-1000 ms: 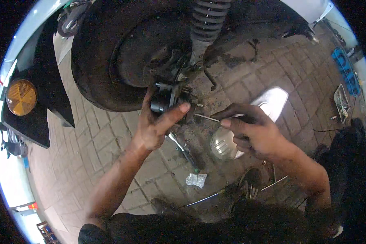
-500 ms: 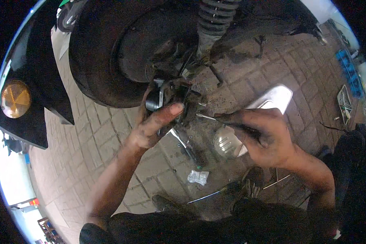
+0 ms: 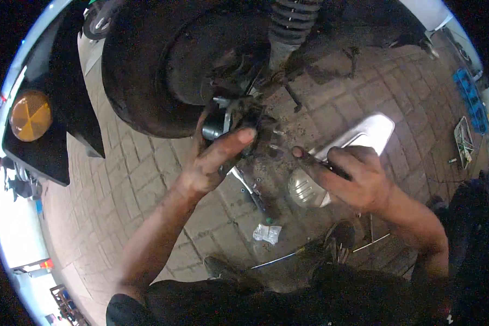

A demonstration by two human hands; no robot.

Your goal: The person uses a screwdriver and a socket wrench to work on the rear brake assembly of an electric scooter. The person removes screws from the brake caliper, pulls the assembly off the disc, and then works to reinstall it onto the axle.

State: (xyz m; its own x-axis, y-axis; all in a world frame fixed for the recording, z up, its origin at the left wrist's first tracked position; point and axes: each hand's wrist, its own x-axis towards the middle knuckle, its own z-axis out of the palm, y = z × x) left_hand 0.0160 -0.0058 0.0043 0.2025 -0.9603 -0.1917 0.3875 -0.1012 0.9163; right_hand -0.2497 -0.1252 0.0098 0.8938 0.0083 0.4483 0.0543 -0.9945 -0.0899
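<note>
Beside the motorcycle's wheel (image 3: pixel 138 92), my left hand (image 3: pixel 212 163) is wrapped round a dark metal brake caliper (image 3: pixel 239 119), thumb laid along its near side. A rounded, shiny cylinder shows on the caliper's left. Two small pale metal ends stick out from its right side, blurred. My right hand (image 3: pixel 356 179) is apart from the caliper, to its right, thumb stretched toward it and forefinger drawn back. No held thing shows between those fingers; the inside of the palm is in shadow.
A spring shock absorber (image 3: pixel 293 22) rises above the caliper. On the paving lie a silver metal cover (image 3: pixel 372 133), a dark-handled tool (image 3: pixel 255 198), a clear plastic packet (image 3: pixel 267 233) and a thin rod (image 3: pixel 280 261). A blue rack (image 3: pixel 470 100) stands far right; an orange reflector (image 3: pixel 31 116) is at left.
My right hand held a small metal pin by the caliper; its fingers have parted and drawn back slightly right. The left hand keeps hold of the caliper. The view has shifted a little.
</note>
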